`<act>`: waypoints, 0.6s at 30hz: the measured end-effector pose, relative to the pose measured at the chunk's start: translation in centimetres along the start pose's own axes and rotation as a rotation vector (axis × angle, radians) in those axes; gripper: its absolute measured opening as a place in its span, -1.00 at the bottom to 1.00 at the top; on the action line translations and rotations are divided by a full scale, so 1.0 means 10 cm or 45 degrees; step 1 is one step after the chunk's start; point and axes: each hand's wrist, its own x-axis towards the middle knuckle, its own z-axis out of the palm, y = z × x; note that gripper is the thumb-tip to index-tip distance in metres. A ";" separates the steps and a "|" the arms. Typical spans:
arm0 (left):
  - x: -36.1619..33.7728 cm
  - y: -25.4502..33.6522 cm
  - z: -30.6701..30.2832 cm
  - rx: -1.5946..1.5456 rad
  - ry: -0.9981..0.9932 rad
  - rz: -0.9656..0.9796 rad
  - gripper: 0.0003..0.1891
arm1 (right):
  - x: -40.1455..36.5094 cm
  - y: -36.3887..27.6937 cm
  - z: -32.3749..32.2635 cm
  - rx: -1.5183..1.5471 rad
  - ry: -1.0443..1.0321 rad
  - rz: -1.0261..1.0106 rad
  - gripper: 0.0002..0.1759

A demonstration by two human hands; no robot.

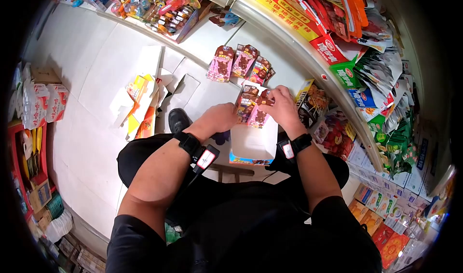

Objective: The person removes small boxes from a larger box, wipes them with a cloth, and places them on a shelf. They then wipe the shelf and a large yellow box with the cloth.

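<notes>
An open cardboard display box (251,145), white inside with a blue printed front, sits before me between my knees. Small pink and brown packets with a cartoon figure stand in its far end. My left hand (221,118) is closed at the box's left edge, its fingertips partly hidden. My right hand (284,107) reaches over the right side, fingers closed on a pink packet (259,117) among the others. Beyond the box, several matching packets (245,61) lie fanned out on the white surface. The near half of the box shows its bare bottom.
Flattened, torn cartons (140,104) lie on the tiled floor at left, near my shoe (179,120). A shelf edge (308,63) with hanging snack bags curves along the right. Toys and candy boxes (169,13) stand at the back. A red rack (31,167) is at far left.
</notes>
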 end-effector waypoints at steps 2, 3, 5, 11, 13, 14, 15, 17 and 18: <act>0.02 -0.03 0.00 0.016 0.018 0.014 -0.52 | 0.04 0.08 0.06 -0.017 -0.022 -0.166 -0.52; 0.03 -0.04 0.01 0.004 -0.004 0.009 -0.53 | 0.03 0.10 0.07 -0.017 -0.022 -0.166 -0.52; 0.04 -0.05 0.03 -0.010 -0.022 0.003 -0.53 | 0.04 0.08 0.05 -0.006 0.004 -0.274 -0.58; 0.01 0.02 0.01 0.017 0.104 0.035 -0.60 | 0.00 -0.06 -0.14 -0.146 0.189 -0.468 -0.52; -0.10 0.14 -0.10 0.042 0.028 0.049 -0.55 | -0.01 -0.22 -0.13 -0.224 0.141 -0.484 -0.48; -0.10 0.17 -0.10 0.045 0.029 0.056 -0.55 | -0.01 -0.27 -0.13 -0.297 0.095 -0.505 -0.45; -0.09 0.18 -0.10 0.019 -0.009 0.055 -0.56 | -0.01 -0.26 -0.11 -0.249 0.139 -0.537 -0.47; -0.09 0.17 -0.11 0.004 -0.038 0.056 -0.56 | 0.01 -0.31 -0.07 -0.333 0.132 -0.568 -0.49; -0.06 0.15 -0.06 0.033 -0.016 0.114 -0.56 | 0.02 -0.31 -0.04 -0.419 0.111 -0.594 -0.51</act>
